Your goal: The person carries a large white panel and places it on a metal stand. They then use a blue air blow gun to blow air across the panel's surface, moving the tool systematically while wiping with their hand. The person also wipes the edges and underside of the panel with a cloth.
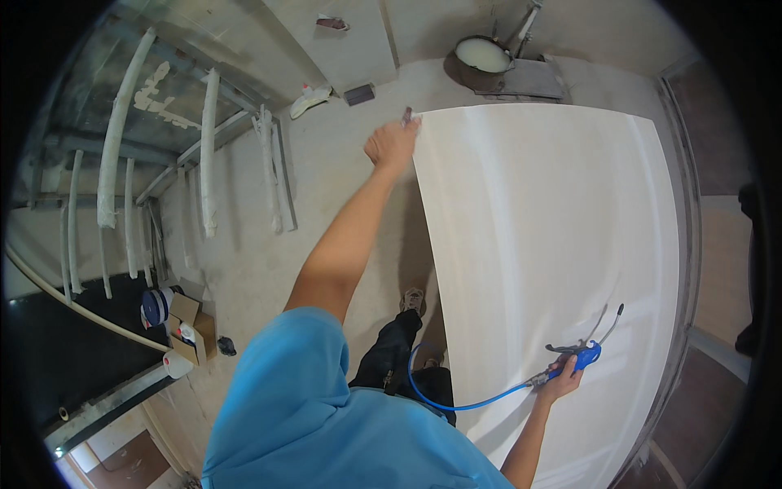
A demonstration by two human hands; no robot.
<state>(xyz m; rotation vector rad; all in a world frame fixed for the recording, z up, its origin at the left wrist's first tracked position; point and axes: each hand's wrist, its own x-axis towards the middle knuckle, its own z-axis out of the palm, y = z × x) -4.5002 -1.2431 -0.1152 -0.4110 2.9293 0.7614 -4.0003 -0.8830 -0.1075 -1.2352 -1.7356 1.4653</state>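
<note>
My right hand point(562, 381) is wrapped round a blue air blow gun point(588, 355), with its thin bent nozzle pointing away over the panel. From its grip a blue air hose point(472, 407) loops left toward my legs. A large, smooth off-white panel point(562, 220) lies flat in front and to the right of me. At its far left corner my left hand point(393, 144) is closed, slightly blurred. A small brownish piece shows at its fingertips, too unclear to name. Whether those fingers touch the panel's edge I cannot tell.
A bucket of whitish liquid point(482, 55) stands beyond the panel. A white spray bottle point(310, 101) and a dark grey block point(359, 94) lie near the wall. At left is a rack with wrapped bars point(122, 138); an open cardboard box point(192, 326) sits below it.
</note>
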